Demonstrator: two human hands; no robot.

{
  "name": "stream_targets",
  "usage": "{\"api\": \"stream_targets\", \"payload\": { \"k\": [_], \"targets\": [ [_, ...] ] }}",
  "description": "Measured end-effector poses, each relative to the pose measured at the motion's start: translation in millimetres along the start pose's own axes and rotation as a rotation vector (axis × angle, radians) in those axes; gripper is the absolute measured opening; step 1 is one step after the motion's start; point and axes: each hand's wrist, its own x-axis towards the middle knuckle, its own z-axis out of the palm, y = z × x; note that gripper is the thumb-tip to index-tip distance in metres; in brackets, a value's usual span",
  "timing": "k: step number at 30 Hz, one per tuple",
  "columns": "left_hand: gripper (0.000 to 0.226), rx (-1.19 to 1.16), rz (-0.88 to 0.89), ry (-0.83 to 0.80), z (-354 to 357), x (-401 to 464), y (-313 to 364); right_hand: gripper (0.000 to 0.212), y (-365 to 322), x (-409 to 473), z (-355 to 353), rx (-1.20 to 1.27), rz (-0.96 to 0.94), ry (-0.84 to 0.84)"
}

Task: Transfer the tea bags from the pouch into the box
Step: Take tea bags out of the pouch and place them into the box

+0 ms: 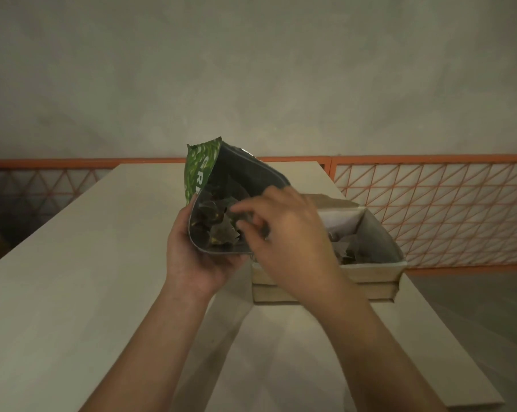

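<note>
Table (73, 278) pale, long, running away from the viewer. Left hand (191, 257) cups the green pouch (200, 171) from below, fingers curled round its base, mouth held open. Tea bags (218, 230) inside: light, soft, papery, likely to tear if tugged; best pinched gently at a corner or the body. Right hand (284, 227) reaches into the pouch mouth, fingertips (245, 212) drawn together, blurred; cannot tell whether they hold a bag. Box (379, 266) just right, open, several bags already in.
</note>
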Motion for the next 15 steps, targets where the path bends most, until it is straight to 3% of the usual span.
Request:
{"api": "stream_targets", "payload": {
  "k": [4,9,12,15],
  "targets": [
    [0.043,0.047,0.012,0.057,-5.2,-3.5,2.1,0.032,-9.8,-0.1,25.2,-0.189,-0.037,-0.131],
    [0.051,0.005,-0.001,0.115,-8.0,-5.5,3.3,0.013,-10.0,-4.0,36.2,-0.169,0.021,-0.159],
    [0.046,0.0,0.019,0.127,-6.0,-5.5,4.8,0.005,-6.4,-3.5,30.3,0.0,0.051,-0.113],
    [0.048,0.017,0.039,0.12,-4.2,-3.0,5.4,0.007,-2.0,0.5,13.3,0.368,0.203,-0.038]
  ]
}}
